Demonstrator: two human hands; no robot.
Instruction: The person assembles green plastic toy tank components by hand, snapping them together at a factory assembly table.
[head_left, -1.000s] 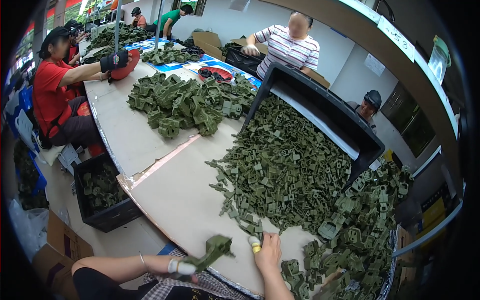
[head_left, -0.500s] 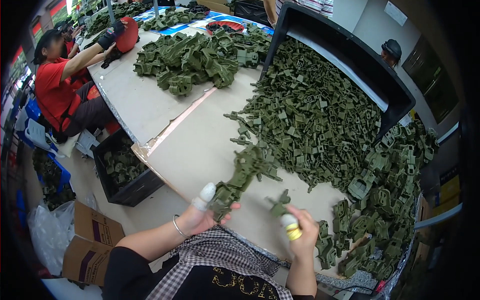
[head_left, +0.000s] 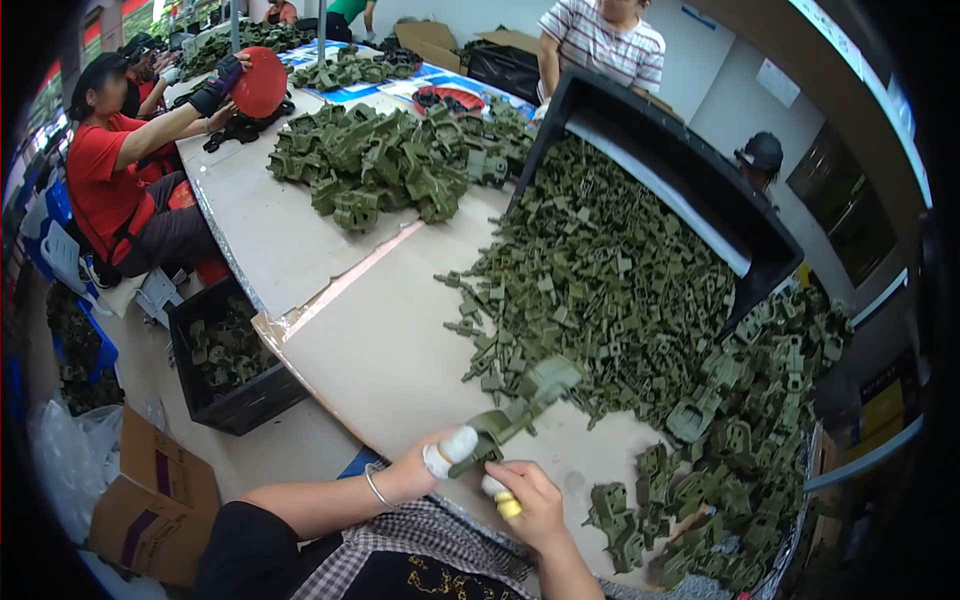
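Observation:
My left hand (head_left: 418, 470), its thumb wrapped in white, is closed round one end of a long olive-green moulded plastic part (head_left: 552, 380). The part's far end points away toward the heap and looks slightly blurred. Against the near end of that part, the fingers of my right hand (head_left: 530, 503) are pressed together, with white and yellow wrapping on the thumb. Whatever lies in this pinch is hidden by the fingers; a small green plastic part showed there earlier. Beyond both hands spreads a heap of small green plastic parts (head_left: 620, 270).
A black bin (head_left: 690, 165) lies tipped behind the heap. Larger green parts pile up at the right (head_left: 730, 450) and far left (head_left: 380, 165). Off the table's left edge are a black crate (head_left: 240, 405) and a cardboard box (head_left: 155, 495). A person in red holds a red disc (head_left: 258, 82).
My right hand has moved left and brought its small green part up to the larger one. The larger part has tilted over toward the right. The view has shifted slightly.

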